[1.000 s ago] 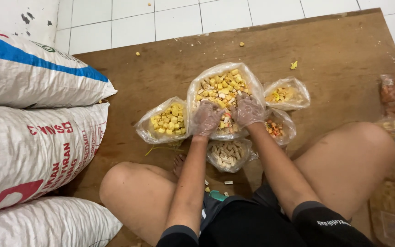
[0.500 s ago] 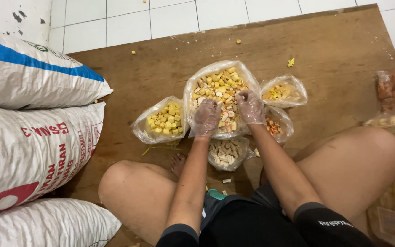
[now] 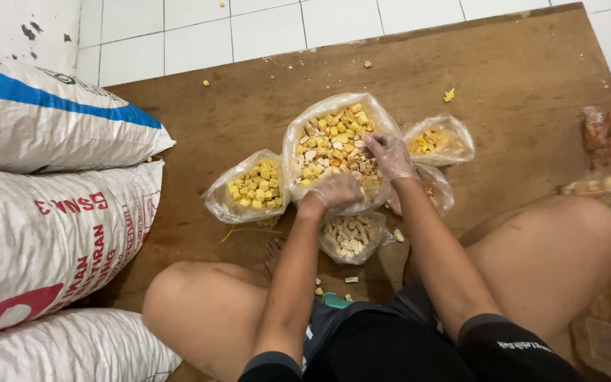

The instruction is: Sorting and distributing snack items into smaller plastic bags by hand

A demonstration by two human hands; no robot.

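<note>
Large bag of mixed snacks [image 3: 334,145], centre: right hand [image 3: 390,154] moved to 1 o'clock, pinching pieces; left hand [image 3: 335,191] stayed curled at 6 o'clock rim.

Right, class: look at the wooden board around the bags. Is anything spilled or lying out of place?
Yes. A few loose pieces lie on the wooden board outside the bags: one yellow piece near the top right, a small piece above the big mixed bag, and crumbs near the person's lap.

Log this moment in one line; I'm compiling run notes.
left hand: in big bag of mixed pieces | right hand: same bag | small bags: around | surface: wooden board
</note>
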